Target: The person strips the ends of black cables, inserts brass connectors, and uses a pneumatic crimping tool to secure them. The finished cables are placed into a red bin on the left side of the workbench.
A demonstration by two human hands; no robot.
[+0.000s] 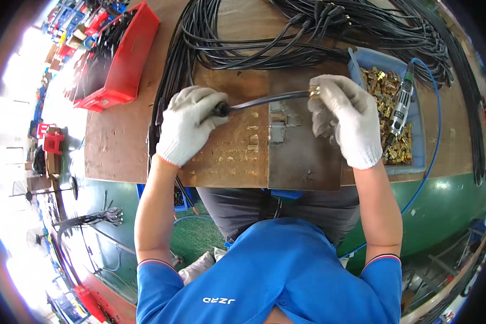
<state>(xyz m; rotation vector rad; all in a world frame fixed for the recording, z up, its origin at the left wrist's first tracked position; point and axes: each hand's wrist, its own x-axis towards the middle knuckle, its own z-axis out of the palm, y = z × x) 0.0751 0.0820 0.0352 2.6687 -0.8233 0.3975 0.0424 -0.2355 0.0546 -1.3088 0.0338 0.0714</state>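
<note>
A black cable [270, 100] stretches between my two white-gloved hands, above the workbench. My left hand [191, 116] is closed around the cable near a thick black part at its left end. In my right hand [348, 108], thumb and fingers pinch the cable's other end, where a small brass-coloured fitting [314, 91] shows at the fingertips. Below the cable, a dark metal plate [305, 162] lies on the wooden bench top. Right of my right hand stands a blue-grey plastic bin [356, 67] of brass-coloured fittings [380, 89].
A silver-and-green air tool [402, 108] with a blue hose [440, 119] rests across the bin. Bundles of black cable [243, 51] cover the back of the bench [113, 146]. A red bin [137, 48] of black parts stands at the left. Green floor [437, 200] shows beyond the front edge.
</note>
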